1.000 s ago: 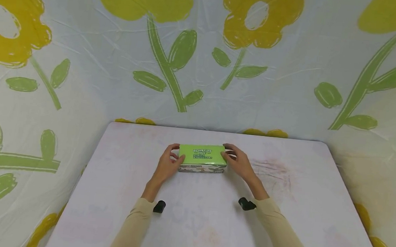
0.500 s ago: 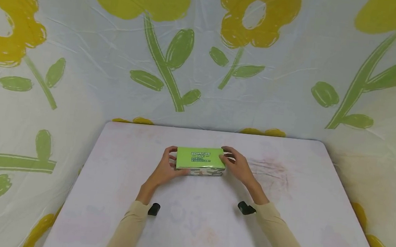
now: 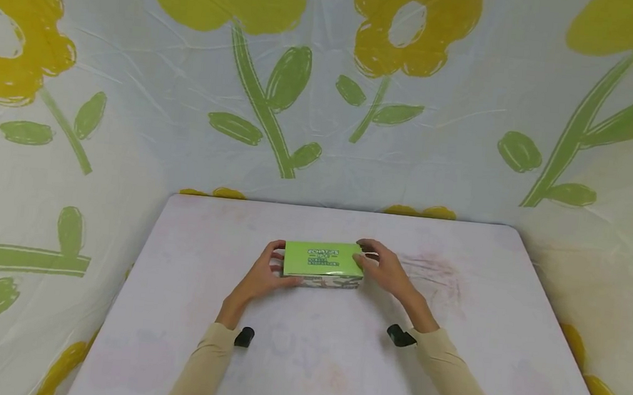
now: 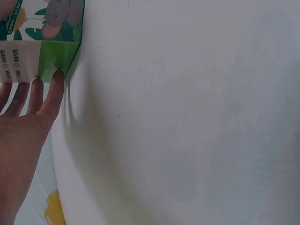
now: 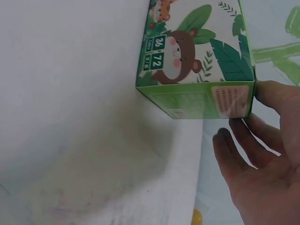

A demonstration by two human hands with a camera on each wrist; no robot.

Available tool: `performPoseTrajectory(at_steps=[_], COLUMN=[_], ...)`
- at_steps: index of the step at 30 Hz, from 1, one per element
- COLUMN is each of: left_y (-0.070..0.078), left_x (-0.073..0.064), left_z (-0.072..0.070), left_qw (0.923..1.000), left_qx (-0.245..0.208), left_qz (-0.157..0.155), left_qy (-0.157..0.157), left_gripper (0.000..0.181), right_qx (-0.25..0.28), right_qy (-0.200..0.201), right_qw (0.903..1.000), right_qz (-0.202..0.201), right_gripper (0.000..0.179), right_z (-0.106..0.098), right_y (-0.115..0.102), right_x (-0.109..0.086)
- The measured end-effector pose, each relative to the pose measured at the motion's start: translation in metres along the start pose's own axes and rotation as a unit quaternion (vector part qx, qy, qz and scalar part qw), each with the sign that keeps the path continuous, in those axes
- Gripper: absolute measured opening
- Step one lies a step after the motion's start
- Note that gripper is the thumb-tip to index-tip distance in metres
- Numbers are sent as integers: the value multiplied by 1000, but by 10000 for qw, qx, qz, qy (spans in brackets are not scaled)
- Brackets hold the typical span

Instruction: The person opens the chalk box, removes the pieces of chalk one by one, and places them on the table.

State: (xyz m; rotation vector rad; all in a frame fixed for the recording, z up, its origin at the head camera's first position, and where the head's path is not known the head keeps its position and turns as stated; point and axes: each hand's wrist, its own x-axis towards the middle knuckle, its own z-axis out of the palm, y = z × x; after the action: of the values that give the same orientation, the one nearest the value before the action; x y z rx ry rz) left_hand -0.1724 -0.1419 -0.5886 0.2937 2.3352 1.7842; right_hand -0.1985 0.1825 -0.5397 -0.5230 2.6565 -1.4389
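A small cardboard box (image 3: 300, 260) with a bright green top and printed lettering sits in both hands over the middle of the table. Its front carries cartoon animals and leaves, plainest in the right wrist view, where a brown bear (image 5: 180, 54) and the numbers 36 and 72 show. My left hand (image 3: 260, 274) grips the left end, thumb along the front face, fingertips (image 4: 57, 77) against the end panel in the left wrist view. At the other end my right hand (image 3: 388, 271) holds the far corner, thumb (image 5: 272, 93) at the top edge and fingertips by the green end panel.
A pale table (image 3: 302, 359) with faint stains spreads around the box. Reddish streaks (image 3: 439, 277) mark it to the right of the right hand. Behind and beside the table hangs a white cloth (image 3: 459, 122) printed with yellow flowers. Black wrist cameras (image 3: 244, 337) jut from both sleeves.
The box has come slightly nearer to me. My left thumb has moved from the top edge down to the front face. Both hands stay at the ends of the box.
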Motion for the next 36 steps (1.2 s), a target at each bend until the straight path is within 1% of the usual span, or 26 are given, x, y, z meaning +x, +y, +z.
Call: performPoseTrajectory(at_steps=[3,5,7,10,13,15,19,23,28,32,36], left_y=[0,0,1,0,-1,0,0,0,1,2,2], left_x=[-1,-2,-2,-3,-3,-3,-3,-4,-4,-4,-2], left_z=[-1,-2,-2,-2,-2,-2,-2,-3,-2,-2,-1], left_qw=[9999,9999,9999,9998,9998,9997,9998,9998,9998,9997,9997], left_qx=[-144,-114,-82,-29,-3,-7,-33,-9,-47,-120,-69], left_qz=[12,3,-12,-68,-99,-96,-77,-130,-87,-39,-16], left_qy=[-61,-100,-137,-176,-195,-210,-200,-169,-195,-204,-231], left_gripper=[96,96,96,97,96,97,97,96,94,93,94], right_qx=[-329,-554,-630,-835,-1122,-1360,-1653,-1881,-2250,-2444,-2649], right_qy=[-78,-187,-406,-833,-1149,-1232,-1245,-1231,-1344,-1435,-1485], right_qw=[9985,9951,9915,9842,9770,9717,9649,9574,9454,9362,9256], right_qz=[-436,-798,-1066,-1320,-1405,-1486,-1619,-1810,-1938,-2081,-2260], right_gripper=[42,40,42,49,56,58,59,59,60,59,57], right_z=[-3,-2,0,4,8,10,10,10,8,7,6], right_y=[-4,-7,-12,-21,-28,-31,-35,-37,-41,-44,-45], right_x=[0,0,0,0,2,3,8,14,17,19,21])
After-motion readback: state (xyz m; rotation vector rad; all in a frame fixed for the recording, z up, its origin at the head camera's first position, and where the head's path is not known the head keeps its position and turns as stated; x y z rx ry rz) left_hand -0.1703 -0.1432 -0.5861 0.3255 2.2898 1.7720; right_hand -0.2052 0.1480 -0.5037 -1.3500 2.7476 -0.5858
